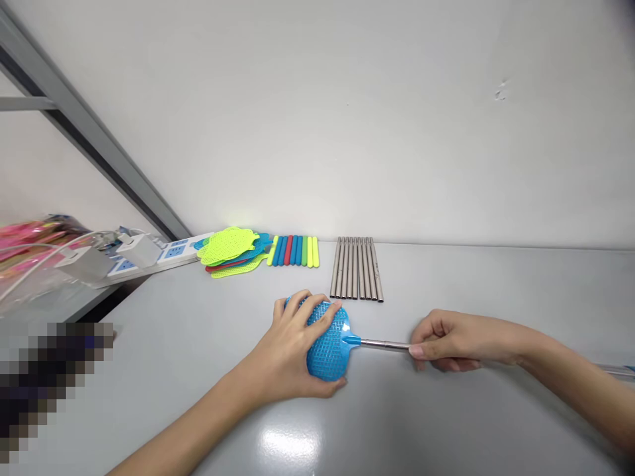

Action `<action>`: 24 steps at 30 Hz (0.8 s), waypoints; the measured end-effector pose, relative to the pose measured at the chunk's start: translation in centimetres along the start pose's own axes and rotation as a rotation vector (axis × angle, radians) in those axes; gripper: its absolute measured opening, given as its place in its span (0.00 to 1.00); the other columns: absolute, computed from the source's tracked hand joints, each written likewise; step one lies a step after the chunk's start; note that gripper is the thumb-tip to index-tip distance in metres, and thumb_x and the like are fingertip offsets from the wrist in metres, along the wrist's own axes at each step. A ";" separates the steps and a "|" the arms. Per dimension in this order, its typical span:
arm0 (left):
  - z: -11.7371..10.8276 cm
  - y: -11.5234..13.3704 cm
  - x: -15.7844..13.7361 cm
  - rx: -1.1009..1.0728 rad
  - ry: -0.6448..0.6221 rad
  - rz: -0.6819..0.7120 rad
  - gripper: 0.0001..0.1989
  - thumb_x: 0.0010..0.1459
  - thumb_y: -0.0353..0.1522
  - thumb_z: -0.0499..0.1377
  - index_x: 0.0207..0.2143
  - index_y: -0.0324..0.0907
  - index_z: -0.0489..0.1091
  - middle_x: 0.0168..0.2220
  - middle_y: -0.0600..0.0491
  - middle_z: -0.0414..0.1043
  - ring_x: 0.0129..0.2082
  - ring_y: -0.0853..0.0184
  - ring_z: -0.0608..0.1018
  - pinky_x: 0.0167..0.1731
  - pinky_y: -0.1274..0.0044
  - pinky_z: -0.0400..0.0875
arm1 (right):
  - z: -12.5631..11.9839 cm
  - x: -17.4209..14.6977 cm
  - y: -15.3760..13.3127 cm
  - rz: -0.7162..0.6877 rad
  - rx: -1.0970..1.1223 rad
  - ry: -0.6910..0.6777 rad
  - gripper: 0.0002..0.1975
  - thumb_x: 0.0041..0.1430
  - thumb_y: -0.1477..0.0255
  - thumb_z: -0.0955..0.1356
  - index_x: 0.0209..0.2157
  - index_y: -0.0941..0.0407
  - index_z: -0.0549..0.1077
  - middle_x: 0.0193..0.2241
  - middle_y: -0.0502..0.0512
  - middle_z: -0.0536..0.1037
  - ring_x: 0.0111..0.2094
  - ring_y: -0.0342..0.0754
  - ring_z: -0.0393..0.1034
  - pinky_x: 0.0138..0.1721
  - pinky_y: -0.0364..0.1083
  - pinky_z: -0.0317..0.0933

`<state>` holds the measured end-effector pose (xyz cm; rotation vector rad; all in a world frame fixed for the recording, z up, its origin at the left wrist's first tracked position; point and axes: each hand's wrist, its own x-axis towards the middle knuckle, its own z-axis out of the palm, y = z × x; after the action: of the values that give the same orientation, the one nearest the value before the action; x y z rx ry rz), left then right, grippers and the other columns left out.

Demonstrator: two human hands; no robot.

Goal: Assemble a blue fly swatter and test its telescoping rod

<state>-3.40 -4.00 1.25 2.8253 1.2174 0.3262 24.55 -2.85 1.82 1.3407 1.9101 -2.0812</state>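
A blue mesh swatter head (pixel 331 347) lies on the grey table (pixel 446 423) with a thin metal rod (pixel 384 344) plugged into its neck. My left hand (pixel 292 354) rests over the head's left side, fingers spread across the mesh and thumb under its lower edge. The rod's right end sits between the pinched fingers of my right hand (pixel 449 340). Behind them lie a row of several bare metal rods (pixel 356 268), a row of coloured handle grips (pixel 295 251) and a stack of yellow-green, blue and red swatter heads (pixel 232 250).
A white power strip (pixel 171 252) with plugged-in adapters and cables sits at the back left. A clear bag with pink contents (pixel 34 244) lies at the far left. A pale wall runs along the table's rear edge.
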 end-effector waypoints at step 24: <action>-0.3 1.0 -0.4 0.011 0.067 0.002 0.38 0.38 0.40 0.57 0.54 0.41 0.54 0.49 0.44 0.57 0.50 0.49 0.55 0.45 0.60 0.49 | 2.3 -0.3 -1.2 0.048 0.129 0.055 0.17 0.53 0.62 0.62 0.20 0.61 0.66 0.14 0.44 0.55 0.14 0.34 0.43 0.13 0.37 0.36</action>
<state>-3.00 -4.95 1.65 2.8468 1.2314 0.4187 22.85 -4.56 2.69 1.4682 1.7716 -2.2006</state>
